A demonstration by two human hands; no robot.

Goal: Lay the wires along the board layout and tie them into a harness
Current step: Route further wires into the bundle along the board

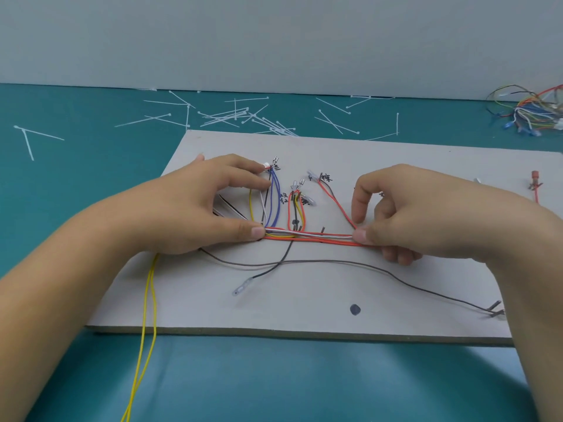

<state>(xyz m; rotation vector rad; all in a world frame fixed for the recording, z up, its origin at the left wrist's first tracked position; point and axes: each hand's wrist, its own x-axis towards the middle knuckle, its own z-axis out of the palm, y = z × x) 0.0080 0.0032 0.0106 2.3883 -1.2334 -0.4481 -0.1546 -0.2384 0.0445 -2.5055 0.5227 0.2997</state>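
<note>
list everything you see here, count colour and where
board: one, pale grey, on table
wire bundle: one, red-white-yellow, between the hands
blue wires: few, blue, above bundle's left end
yellow wires: two, yellow, hanging off board's front edge
loose wires: two, dark grey, crossing on board's near half
cable ties: many, white, table behind board
spare wires: one pile, mixed colours, table's far right
table: one, teal, under everything
left hand: one, pinches bundle's left end
right hand: one, pinches bundle's right end

The left hand [189,208] hides the wire bundle [307,237] at its left end, the right hand [405,214] at its right. The yellow wires [149,300] are cut off at the near edge, and the loose wire heap [531,112] (far right) is cropped. The board markings [326,178] are unreadable.
</note>
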